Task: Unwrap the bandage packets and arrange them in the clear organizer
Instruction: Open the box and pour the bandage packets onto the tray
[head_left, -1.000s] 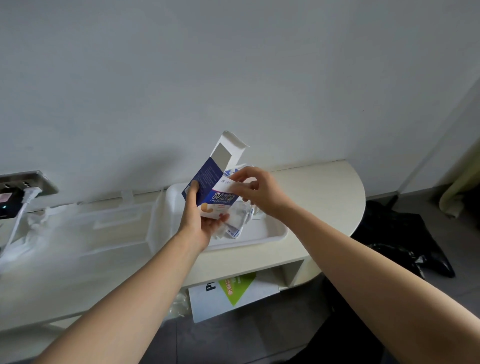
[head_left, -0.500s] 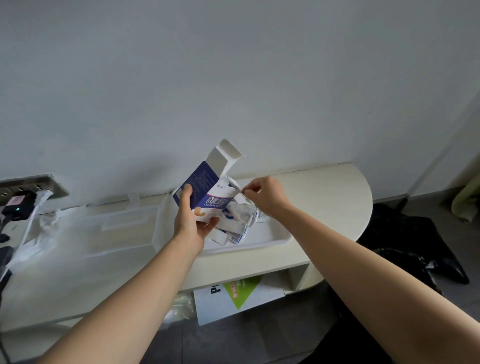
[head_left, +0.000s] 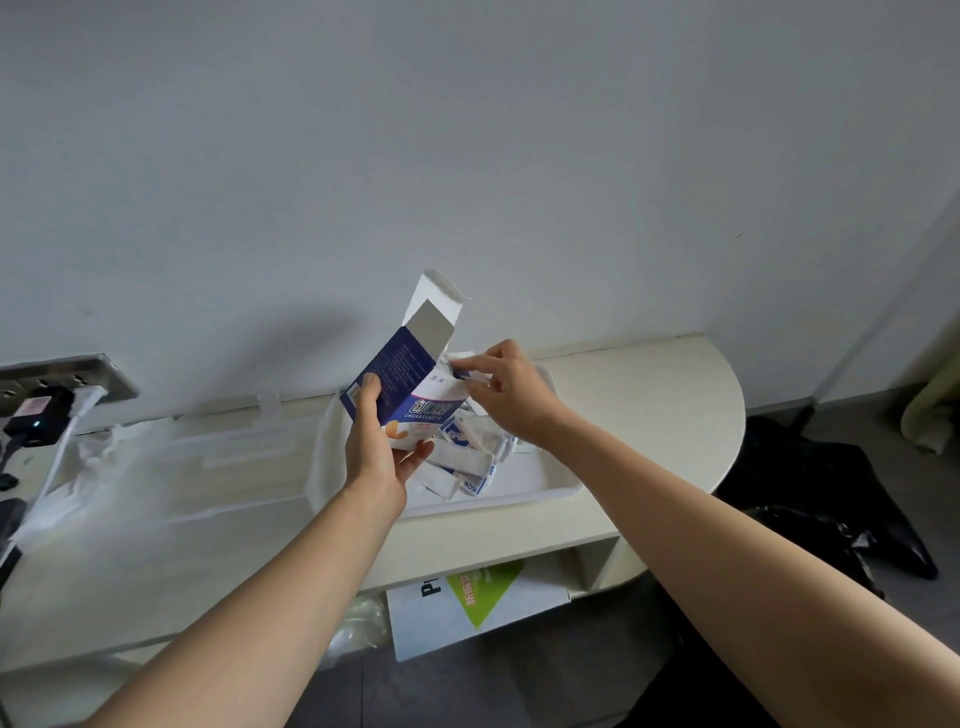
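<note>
left hand (head_left: 382, 452): grips bandage box (head_left: 400, 384), tilted, flap open
right hand (head_left: 514, 395): pinches packet (head_left: 460, 364) at box mouth
loose packets (head_left: 467, 457): heaped just below both hands, in tray (head_left: 519, 499)

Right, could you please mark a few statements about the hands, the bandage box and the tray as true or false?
1. The left hand grips the blue-and-white cardboard bandage box. True.
2. The box's top flap is shut. False: it stands open, pointing up.
3. The right hand hangs empty. False: it pinches a white packet at the box's mouth.
4. A pile of white wrapped bandage strips lies in the shallow white tray. True.
</note>
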